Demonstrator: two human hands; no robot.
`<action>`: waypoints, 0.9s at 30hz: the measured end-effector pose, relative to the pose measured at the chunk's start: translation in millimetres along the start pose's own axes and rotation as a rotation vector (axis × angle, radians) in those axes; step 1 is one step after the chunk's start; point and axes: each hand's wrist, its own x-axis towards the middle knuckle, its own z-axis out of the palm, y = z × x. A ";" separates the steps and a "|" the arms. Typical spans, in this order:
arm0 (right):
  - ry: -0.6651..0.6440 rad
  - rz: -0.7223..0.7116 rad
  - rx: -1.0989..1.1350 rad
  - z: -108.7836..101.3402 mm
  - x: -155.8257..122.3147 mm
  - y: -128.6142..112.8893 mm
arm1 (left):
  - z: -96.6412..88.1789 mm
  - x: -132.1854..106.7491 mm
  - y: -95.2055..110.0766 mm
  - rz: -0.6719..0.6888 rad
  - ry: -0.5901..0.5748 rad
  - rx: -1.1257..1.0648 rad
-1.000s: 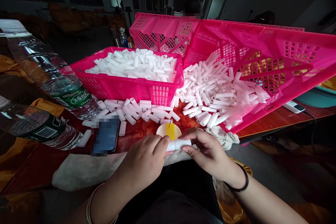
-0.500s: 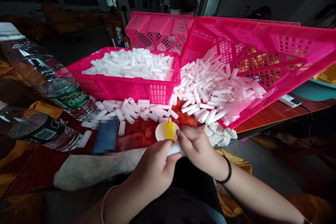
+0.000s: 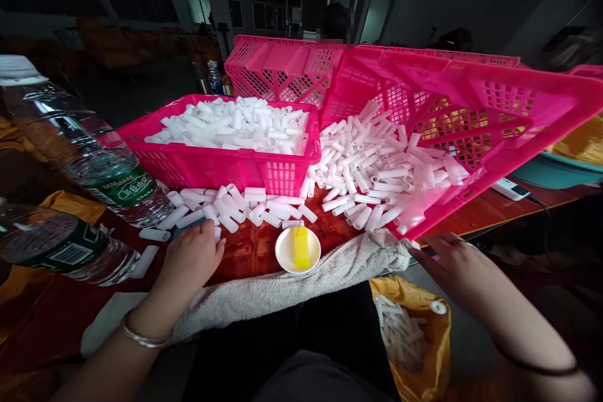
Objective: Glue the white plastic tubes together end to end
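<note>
My left hand [image 3: 194, 257] is back-up over the blue, phone-like item and the loose white tubes [image 3: 230, 207] at the table's front left. Its fingertips are hidden, so a grip does not show. My right hand [image 3: 452, 264] is open, fingers apart, by the near corner of the tilted pink crate [image 3: 522, 129] and the right end of the rolled towel [image 3: 325, 267]. Below it, one white tube [image 3: 438, 307], seen end-on, is at the mouth of the orange sack [image 3: 433, 352], which holds more tubes. Between the hands, a white dish [image 3: 284, 259] bears a yellow block [image 3: 301, 250] with a thin pin.
A pink basket [image 3: 226, 169] heaped with white tubes stands at centre-left. More tubes [image 3: 372, 169] spill from the tilted crate. Two large water bottles [image 3: 127, 185] are at the left. A white device with a cable [image 3: 510, 189] lies at the right edge. A person is behind the crates.
My hands, which gripped a white tube together above my lap, have parted: left to the loose tubes, right out past the towel's end. The sack and its tubes have come into view.
</note>
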 end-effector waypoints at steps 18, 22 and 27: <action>-0.075 -0.233 0.440 56.3 68.2 -46.2 | 4.6 -45.5 45.9 0.164 -0.244 -1.430; -0.141 -0.346 0.810 70.4 56.9 -89.7 | 11.9 -49.3 54.4 0.291 -0.140 -1.174; -0.050 -0.290 0.815 100.3 61.8 -115.7 | 13.3 -51.3 57.2 0.430 -0.003 -0.735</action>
